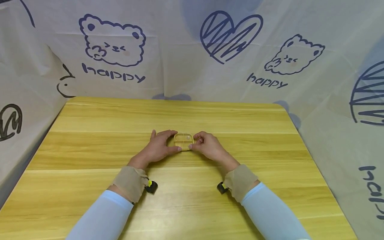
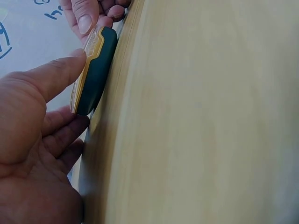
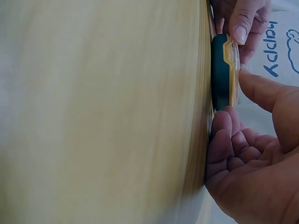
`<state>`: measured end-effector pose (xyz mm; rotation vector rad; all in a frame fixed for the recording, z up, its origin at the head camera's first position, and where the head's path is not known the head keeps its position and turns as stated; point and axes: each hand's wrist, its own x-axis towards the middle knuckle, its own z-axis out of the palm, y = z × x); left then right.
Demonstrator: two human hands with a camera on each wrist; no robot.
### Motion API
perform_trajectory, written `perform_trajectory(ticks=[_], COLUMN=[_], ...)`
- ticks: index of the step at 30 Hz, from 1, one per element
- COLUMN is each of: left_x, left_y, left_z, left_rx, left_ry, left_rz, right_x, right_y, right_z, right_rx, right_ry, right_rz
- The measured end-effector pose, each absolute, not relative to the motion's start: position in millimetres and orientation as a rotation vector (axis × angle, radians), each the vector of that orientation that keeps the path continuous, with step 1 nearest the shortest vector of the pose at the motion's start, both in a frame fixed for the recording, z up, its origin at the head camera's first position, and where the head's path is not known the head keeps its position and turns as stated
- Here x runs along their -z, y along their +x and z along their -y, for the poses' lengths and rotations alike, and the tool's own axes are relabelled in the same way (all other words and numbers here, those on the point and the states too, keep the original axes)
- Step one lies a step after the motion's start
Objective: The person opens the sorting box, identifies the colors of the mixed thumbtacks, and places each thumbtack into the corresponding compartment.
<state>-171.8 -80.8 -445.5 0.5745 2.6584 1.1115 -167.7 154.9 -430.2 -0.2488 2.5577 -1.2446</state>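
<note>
A small pill box (image 1: 184, 145) with four compartments lies on the wooden table, between the two hands. Its dark green base (image 2: 99, 74), yellow rim and clear lid (image 3: 235, 63) show from the side in the wrist views, the lid down over the top. My left hand (image 1: 156, 146) grips the box's left end, thumb on the near edge and fingers around the far left corner. At the right end, my right hand (image 1: 211, 146) pinches it, with the thumb at the near corner and the fingers bent along the side. Small pale round spots show in the far compartments.
The wood-grain table (image 1: 186, 206) reaches back to a white cloth (image 1: 177, 66) with drawn bears, a heart and lettering. More cloth hangs at both sides. Each wrist wears a beige band (image 1: 130, 183) with a small black camera (image 1: 151, 187).
</note>
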Motion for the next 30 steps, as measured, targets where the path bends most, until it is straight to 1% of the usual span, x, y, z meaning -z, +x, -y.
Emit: perform_trajectory(ticks=[30], left_x=[444.0], left_y=[-172.5], left_z=[81.3], left_rx=[-1.102], left_ry=[0.577], left_rz=[-2.659], right_x=[430.5], right_y=[-171.0], right_z=[-155.6], right_rx=[1.254], right_ry=[-0.253], right_rz=[-2.498])
